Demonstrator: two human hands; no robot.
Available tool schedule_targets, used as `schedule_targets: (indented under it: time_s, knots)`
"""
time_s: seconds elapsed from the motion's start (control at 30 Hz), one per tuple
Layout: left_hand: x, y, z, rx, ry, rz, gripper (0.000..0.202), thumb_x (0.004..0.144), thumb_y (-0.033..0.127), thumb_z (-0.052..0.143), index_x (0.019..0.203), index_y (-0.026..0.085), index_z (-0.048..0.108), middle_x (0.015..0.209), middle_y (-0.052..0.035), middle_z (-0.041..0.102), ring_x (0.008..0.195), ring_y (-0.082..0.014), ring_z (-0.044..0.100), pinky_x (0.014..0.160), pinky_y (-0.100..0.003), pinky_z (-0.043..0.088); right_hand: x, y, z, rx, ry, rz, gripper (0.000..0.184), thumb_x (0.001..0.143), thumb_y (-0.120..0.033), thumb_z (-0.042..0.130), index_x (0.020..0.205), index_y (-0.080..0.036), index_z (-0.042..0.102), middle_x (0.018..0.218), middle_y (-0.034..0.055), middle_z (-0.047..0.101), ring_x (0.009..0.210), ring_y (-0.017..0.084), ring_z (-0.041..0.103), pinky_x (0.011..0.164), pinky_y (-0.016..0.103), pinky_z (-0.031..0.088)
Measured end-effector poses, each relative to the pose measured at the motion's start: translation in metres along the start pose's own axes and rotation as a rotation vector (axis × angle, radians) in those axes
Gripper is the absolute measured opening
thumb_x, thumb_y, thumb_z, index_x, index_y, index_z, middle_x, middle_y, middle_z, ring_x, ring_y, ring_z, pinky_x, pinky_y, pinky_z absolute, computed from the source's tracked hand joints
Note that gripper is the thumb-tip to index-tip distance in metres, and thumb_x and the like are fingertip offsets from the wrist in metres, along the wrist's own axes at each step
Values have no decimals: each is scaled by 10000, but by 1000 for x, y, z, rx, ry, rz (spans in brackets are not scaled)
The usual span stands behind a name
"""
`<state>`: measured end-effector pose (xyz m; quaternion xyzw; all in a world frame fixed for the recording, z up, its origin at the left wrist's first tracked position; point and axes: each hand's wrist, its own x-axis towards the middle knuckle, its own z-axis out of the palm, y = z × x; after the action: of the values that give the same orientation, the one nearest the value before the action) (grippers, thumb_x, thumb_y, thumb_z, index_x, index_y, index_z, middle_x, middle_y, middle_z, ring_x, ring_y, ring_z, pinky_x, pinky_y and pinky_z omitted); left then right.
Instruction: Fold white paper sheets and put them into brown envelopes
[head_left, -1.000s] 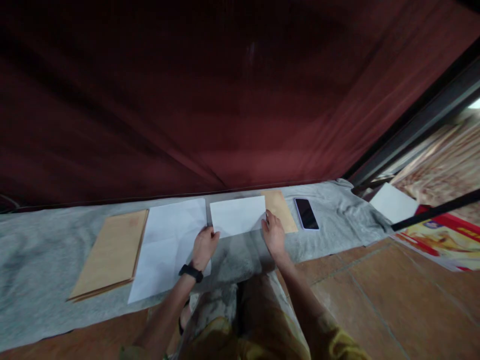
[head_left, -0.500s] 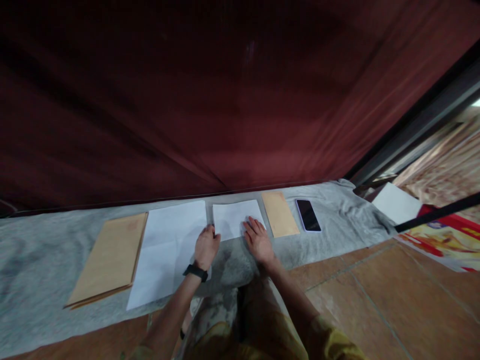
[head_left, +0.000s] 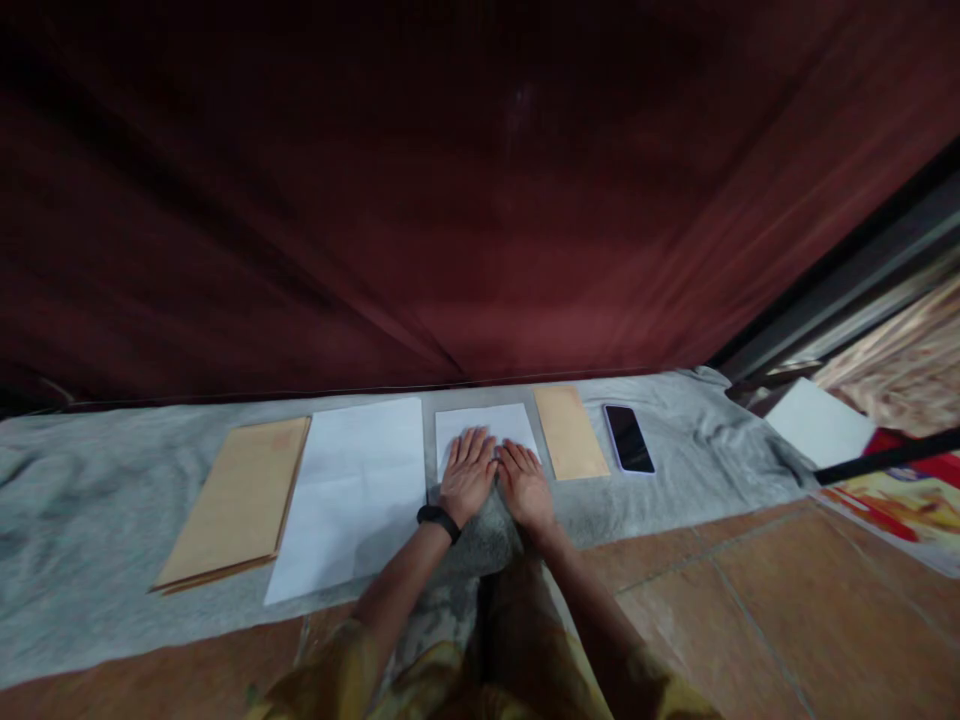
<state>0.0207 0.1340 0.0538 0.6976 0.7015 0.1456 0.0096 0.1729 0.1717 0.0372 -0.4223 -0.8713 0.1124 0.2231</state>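
A folded sheet of white paper (head_left: 480, 418) lies in front of me on a grey cloth (head_left: 675, 440). Both palms rest on its near half, side by side. My left hand (head_left: 469, 474) lies flat with the fingers stretched out, a dark band around its wrist. Beside it, my right hand (head_left: 525, 488) is also flat, fingers extended and pointing away from me. To the left is a larger stack of white paper (head_left: 356, 490) with faint creases. A single brown envelope (head_left: 571, 432) sits just right of the folded sheet.
Several brown envelopes (head_left: 236, 500) are stacked at the far left. A phone (head_left: 628, 438) with a dark screen lies right of the single envelope. A dark red curtain (head_left: 465, 220) rises behind the cloth. Right are a dark bar (head_left: 892, 456) and a printed red box (head_left: 911, 505).
My left hand has moved right from the folded sheet's left edge onto its surface, fingers now spread flat. My right hand stays on the sheet. The view has shifted slightly.
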Motion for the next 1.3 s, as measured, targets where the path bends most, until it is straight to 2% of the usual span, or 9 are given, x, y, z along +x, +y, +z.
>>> schedule_targets:
  time_s: [0.1,0.23,0.37,0.47,0.57,0.8,1.0,1.3]
  knots:
    - [2,-6,2,11,-30,9,519,1020,370,331,1507,221,429,1610,-57,374,1516,-264,259,1241,-506,212,-1,2,2,-19,5,14,440,1049,-294,377,1451,-174,512,1514,109,500,1434,243,417,1193,460,316]
    - [-5,-12,0,26,9,13,537,1016,403,357,1519,223,412,1609,-62,372,1516,-246,263,1247,-481,201,3,2,5,3,41,48,433,1041,-272,371,1420,-163,549,1481,113,537,1402,239,457,1187,443,334]
    - [-9,-12,-1,43,-11,9,538,1014,368,351,1517,188,411,1614,-77,360,1522,-254,244,1247,-482,189,26,-5,9,55,72,40,448,1043,-264,328,1410,-150,560,1497,115,518,1408,223,444,1179,422,352]
    - [-9,-11,-1,56,-46,8,544,1012,327,331,1524,152,388,1616,-91,352,1526,-255,227,1249,-482,179,45,-13,14,72,32,-24,469,1059,-324,320,1439,-147,527,1549,117,451,1443,231,392,1184,440,334]
    - [-8,-11,1,58,-60,5,547,1010,311,322,1532,156,369,1620,-81,348,1529,-248,218,1251,-477,170,55,-16,17,22,-19,-47,479,1066,-353,313,1442,-148,526,1551,129,447,1450,252,374,1196,471,287]
    - [-13,-10,5,36,-30,-22,559,1004,382,361,1508,147,416,1615,-101,351,1526,-269,226,1253,-509,138,52,-2,9,-147,-96,-44,484,1070,-356,310,1504,-194,452,1599,116,370,1476,269,324,1194,484,247]
    - [-24,-10,3,29,22,-77,575,1000,426,404,1526,193,400,1619,-111,337,1517,-278,255,1245,-500,164,45,14,5,-231,-80,9,510,1055,-402,374,1536,-233,399,1617,99,338,1483,281,308,1189,482,247]
    - [-42,-10,4,50,30,-122,640,996,432,406,1544,109,339,1631,-169,281,1524,-293,228,1238,-494,194,40,20,8,-243,-59,27,516,1052,-395,380,1538,-223,395,1619,127,327,1483,288,306,1191,477,248]
